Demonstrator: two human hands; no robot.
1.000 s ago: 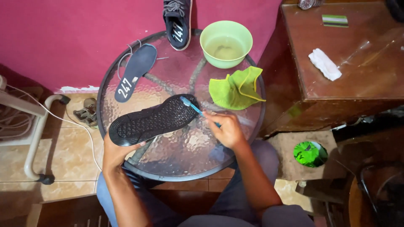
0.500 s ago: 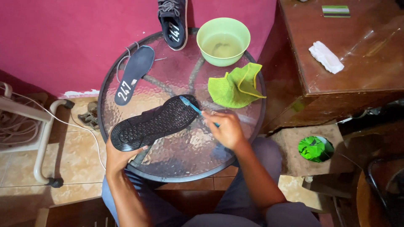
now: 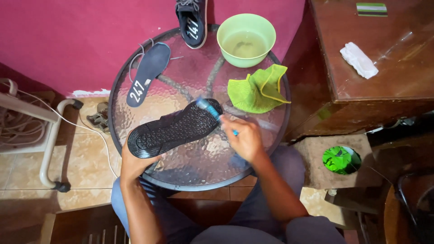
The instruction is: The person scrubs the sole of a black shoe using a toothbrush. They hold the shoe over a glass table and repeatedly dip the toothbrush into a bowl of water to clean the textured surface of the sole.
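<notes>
While left hand [image 3: 135, 165] grips the shoe [image 3: 174, 129] (sole up), right hand [image 3: 246, 138] clasps a toothbrush [image 3: 212, 113].

We are gripping the shoe [image 3: 174, 129] sole-up with our left hand [image 3: 135, 163]; our right hand [image 3: 246, 138] is pressing a brush [image 3: 209, 110] against its toe.

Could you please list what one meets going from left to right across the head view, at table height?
White metal frame → dark insole → black upturned shoe in left hand → right hand with blue toothbrush → green cloth → brown wooden cabinet.
</notes>
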